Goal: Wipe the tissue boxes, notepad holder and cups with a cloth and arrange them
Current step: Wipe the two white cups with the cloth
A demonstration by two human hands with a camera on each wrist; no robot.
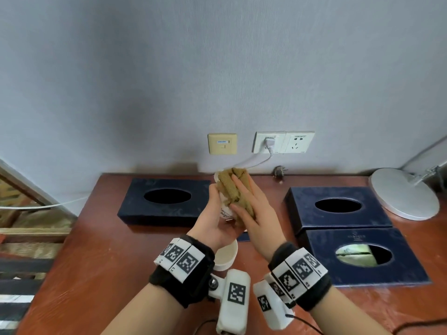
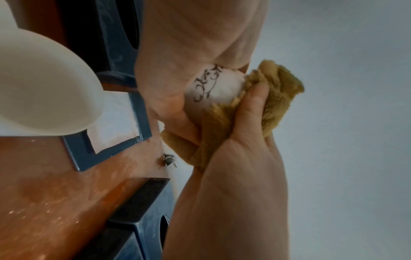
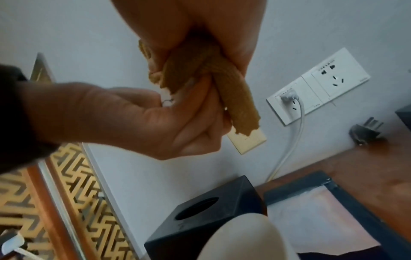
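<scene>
A white lamp base (image 1: pixel 404 193) sits at the desk's (image 1: pixel 101 250) right end, below wall sockets (image 1: pixel 283 142)

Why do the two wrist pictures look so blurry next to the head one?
Head view: sharp, evenly lit, though the wide lens bows the desk. Left wrist view: the near cup is a soft, overexposed blur. Right wrist view: the right hand looks dark and smeared.

Lighting: soft, even, diffuse daylight; head view moderately bright, with a broad dim shadow on the grey wall (image 1: pixel 135 122). Bench (image 1: pixel 101 257) shows faint sheen and speckled glare in the left wrist view. Wide-angle bending at edges. Wrist views soft, noisy; nearest white cup (image 2: pixel 42 88) out of focus.
</scene>
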